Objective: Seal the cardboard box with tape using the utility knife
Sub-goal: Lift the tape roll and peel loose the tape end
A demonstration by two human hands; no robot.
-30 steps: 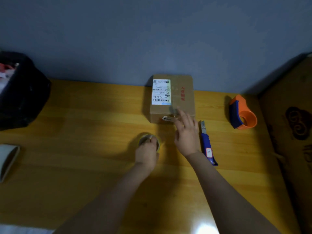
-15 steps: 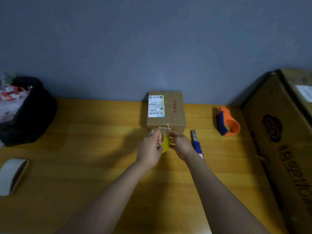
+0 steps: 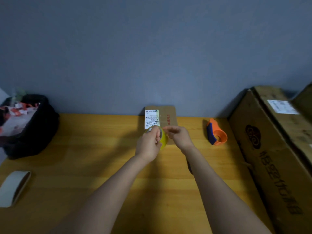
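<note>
A small cardboard box (image 3: pixel 168 117) with a white shipping label stands against the wall at the middle of the wooden table (image 3: pixel 84 149). In front of it my left hand (image 3: pixel 149 146) holds a yellow tape roll (image 3: pixel 163 140) lifted off the table. My right hand (image 3: pixel 179 136) is beside the roll, its thumb and fingers pinched at the roll's upper edge, seemingly on the tape's loose end. The utility knife is hidden behind my right forearm; only a dark sliver (image 3: pixel 189 166) shows at the arm's left edge.
An orange and blue tape dispenser (image 3: pixel 216 133) lies right of the box. A large cardboard carton (image 3: pixel 273 157) fills the right side. A black bag (image 3: pixel 30 125) with crumpled scraps sits at the left, and a white tape roll (image 3: pixel 13 188) lies near the left front edge.
My left hand picked the yellow roll up from the table and raised it before the box. My right hand left the box's front and came to the roll. The view tilted upward.
</note>
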